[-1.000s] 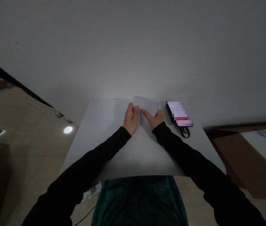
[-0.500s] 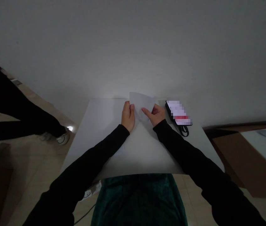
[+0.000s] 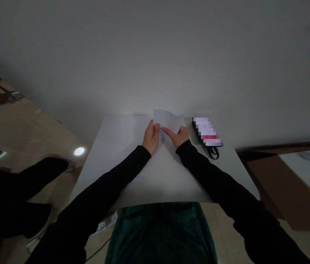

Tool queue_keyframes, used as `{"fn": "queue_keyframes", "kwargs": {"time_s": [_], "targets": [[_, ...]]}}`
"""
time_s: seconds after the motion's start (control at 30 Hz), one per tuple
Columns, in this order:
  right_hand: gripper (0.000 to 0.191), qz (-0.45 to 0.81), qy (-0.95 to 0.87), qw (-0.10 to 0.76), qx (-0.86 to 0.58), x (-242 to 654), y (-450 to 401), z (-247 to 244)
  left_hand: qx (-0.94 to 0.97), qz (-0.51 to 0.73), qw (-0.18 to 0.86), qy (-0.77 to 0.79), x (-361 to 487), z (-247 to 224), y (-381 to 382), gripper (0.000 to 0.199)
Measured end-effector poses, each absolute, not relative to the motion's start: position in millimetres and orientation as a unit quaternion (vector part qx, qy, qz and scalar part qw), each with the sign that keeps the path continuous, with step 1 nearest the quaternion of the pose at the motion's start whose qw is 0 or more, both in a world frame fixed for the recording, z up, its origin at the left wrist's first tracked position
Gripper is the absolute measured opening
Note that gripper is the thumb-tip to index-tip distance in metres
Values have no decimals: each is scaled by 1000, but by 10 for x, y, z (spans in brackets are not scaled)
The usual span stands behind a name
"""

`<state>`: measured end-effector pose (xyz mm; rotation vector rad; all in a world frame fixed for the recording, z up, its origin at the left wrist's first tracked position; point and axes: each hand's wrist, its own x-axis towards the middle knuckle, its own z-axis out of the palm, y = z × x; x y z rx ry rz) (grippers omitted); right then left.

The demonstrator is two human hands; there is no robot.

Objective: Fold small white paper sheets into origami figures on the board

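Note:
A small white sheet of paper (image 3: 166, 118) is raised above the white table (image 3: 171, 179), near the wall. My left hand (image 3: 151, 138) grips its left edge, thumb in front and fingers behind. My right hand (image 3: 179, 136) is at the lower right of the paper, its thumb stretched left across the sheet almost to the left thumb, the other fingers curled. More white paper (image 3: 119, 143) lies flat on the table's left part.
A phone with a blurred screen (image 3: 206, 131) and a black strap (image 3: 213, 152) lies to the right. A cardboard box (image 3: 289, 190) stands beyond the table's right side. Another person's dark-clothed legs (image 3: 14, 198) are at the left.
My right hand has moved slightly left, bringing its thumb closer to my left thumb. The paper's top now looks more curved. The other person's legs have moved down and nearer in the picture.

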<state>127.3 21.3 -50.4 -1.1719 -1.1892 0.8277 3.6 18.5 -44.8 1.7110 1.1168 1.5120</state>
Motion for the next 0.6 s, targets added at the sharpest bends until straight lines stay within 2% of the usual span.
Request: {"fn": "queue_keyframes", "kwargs": {"time_s": [0.37, 0.6], "targets": [[36, 403, -489, 583, -508, 1231, 262, -662, 652, 541, 297, 439, 49, -579, 189, 35], [37, 424, -511, 558, -498, 1242, 248, -647, 659, 517, 262, 479, -11, -553, 225, 26]]}}
